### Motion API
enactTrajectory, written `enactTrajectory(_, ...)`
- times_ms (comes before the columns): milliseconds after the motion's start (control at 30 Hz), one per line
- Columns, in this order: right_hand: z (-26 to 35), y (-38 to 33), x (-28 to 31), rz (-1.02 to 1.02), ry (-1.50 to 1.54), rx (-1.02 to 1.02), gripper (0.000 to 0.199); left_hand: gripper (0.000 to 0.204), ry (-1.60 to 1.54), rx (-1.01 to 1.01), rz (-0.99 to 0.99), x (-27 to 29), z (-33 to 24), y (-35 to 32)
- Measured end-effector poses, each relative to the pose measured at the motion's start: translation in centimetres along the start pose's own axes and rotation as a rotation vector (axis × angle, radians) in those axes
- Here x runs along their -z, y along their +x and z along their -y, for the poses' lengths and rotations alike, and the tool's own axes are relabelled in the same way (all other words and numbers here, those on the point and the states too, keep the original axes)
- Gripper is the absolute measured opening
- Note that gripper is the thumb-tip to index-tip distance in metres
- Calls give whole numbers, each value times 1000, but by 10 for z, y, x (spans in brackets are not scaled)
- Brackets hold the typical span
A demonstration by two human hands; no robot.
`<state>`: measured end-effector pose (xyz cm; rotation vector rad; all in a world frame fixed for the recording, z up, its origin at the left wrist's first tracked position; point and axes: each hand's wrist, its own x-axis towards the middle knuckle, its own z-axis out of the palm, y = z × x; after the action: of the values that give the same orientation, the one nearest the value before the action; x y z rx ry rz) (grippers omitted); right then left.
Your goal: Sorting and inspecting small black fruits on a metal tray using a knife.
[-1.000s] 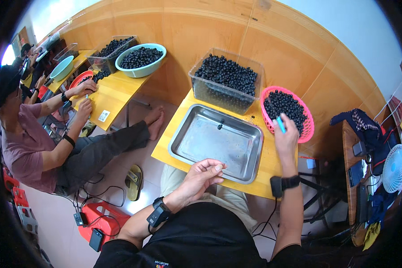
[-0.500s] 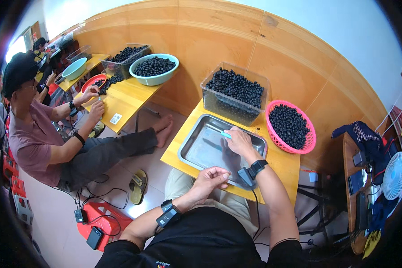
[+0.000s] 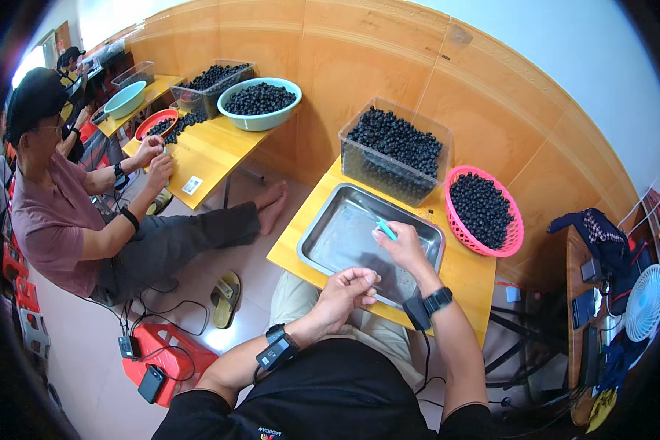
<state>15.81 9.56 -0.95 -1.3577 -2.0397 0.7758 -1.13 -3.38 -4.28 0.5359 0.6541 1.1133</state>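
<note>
My right hand is closed around a slim teal-handled tool with a thin tip, held over the metal tray. Its exact kind is too small to make out. Near the tray's front edge, my left hand is pinched, thumb against fingers; whatever is between them is too small to name. Behind the tray stands a clear plastic bin heaped with small, round, black berry-like pieces. A pink basket to the right holds more of the same.
These stand on a yellow table against a tiled wall. To the left, a person works at another table with a pale green basin. A red stool and a sandal are on the floor; a fan stands right.
My right hand has drawn back toward me over the tray, and the teal tool's tip now points up and away. My left hand stays pinched near the tray's front edge.
</note>
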Motion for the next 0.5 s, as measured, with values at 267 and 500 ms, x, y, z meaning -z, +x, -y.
enactTrajectory(267,54,-73,7,-37,483,158,23,21,-197,-27,112,-6,-21,9)
enactTrajectory(500,42,-87,1,-66,529,179,28,17,-187,-19,180,-11,-22,6)
